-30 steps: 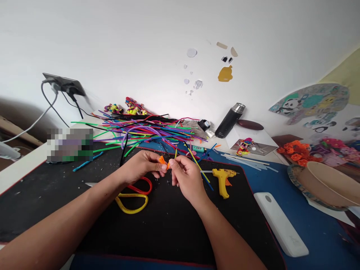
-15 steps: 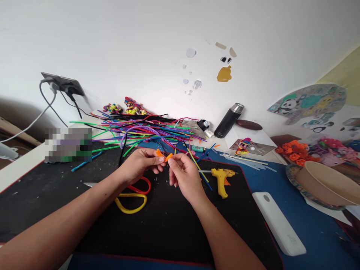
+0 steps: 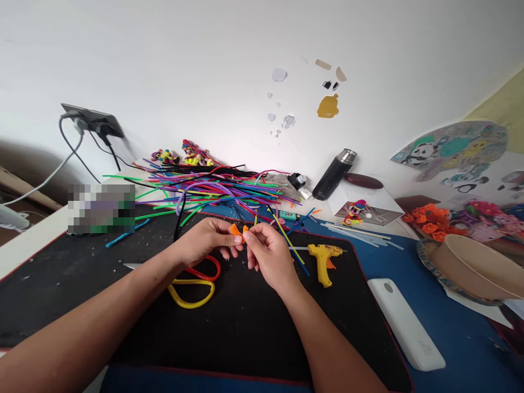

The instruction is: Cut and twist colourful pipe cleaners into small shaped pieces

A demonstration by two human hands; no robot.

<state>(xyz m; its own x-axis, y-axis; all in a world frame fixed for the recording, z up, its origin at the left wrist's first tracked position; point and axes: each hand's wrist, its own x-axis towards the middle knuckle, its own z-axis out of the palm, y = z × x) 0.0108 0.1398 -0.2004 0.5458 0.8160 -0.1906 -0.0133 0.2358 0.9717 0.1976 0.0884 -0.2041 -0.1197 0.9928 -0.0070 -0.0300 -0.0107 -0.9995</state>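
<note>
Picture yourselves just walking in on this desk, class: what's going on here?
Someone's left hand and right hand are pinching a small orange piece, apparently pipe cleaner, above a black mat. Scissors with red and yellow handles lie on the mat, partly hidden. A yellow glue gun lies to the right of the right hand, and a heap of coloured pipe cleaners lies beyond both hands.

Left hand (image 3: 207,239), right hand (image 3: 271,252) pinch orange piece (image 3: 234,230) over black mat (image 3: 254,333); glue gun (image 3: 324,261) nearby.

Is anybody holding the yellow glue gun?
No, the glue gun lies on the black mat while the left hand and right hand hold an orange pipe-cleaner piece.
</note>
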